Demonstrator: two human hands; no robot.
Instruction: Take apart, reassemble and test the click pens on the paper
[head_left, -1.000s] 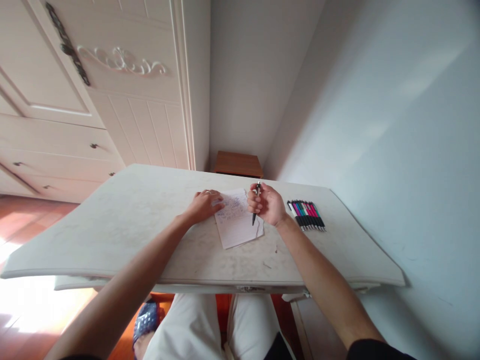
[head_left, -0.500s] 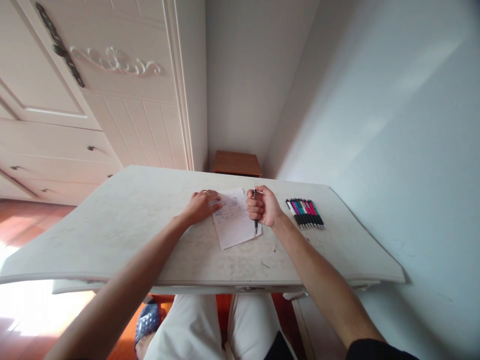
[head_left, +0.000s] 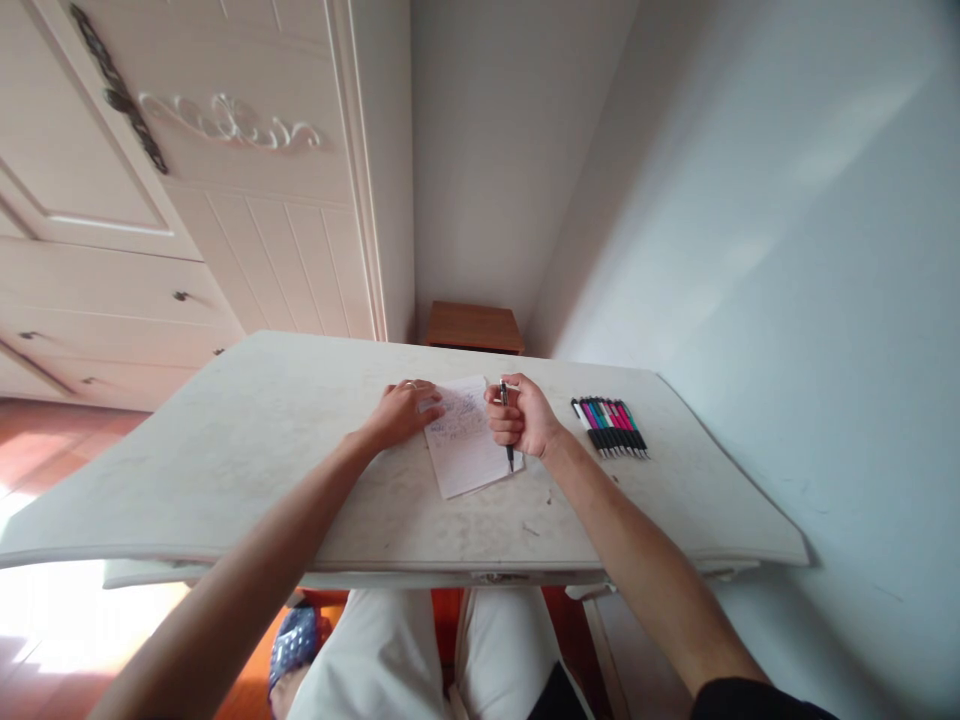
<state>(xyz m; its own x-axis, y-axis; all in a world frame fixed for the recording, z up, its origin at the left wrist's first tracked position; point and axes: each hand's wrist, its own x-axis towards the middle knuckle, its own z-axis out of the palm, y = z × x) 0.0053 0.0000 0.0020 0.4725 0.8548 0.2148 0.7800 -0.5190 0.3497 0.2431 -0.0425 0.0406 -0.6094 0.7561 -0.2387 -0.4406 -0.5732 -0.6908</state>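
A sheet of lined paper (head_left: pixel 471 462) lies on the white table, its upper half covered in blue handwriting. My left hand (head_left: pixel 405 408) rests at the paper's left edge, fingers stretched out and a ring on one of them. My right hand (head_left: pixel 525 415) is closed around a black pen (head_left: pixel 510 455) above the paper's right side. The pen stands nearly upright, tip pointing down towards the paper's lower right corner; I cannot tell whether it touches. Right of that hand, a row of pens (head_left: pixel 611 425) in several colours lies side by side.
The white table (head_left: pixel 285 430) stands against the wall on the right. Small dark bits of debris (head_left: pixel 530 530) lie near its front edge. Behind it is a brown wooden cabinet (head_left: pixel 474 325), and a cream wardrobe (head_left: pixel 285 230) stands at the left.
My right hand has shifted slightly left with the pen, whose tip is a little higher. The left hand, paper and row of pens stay put.
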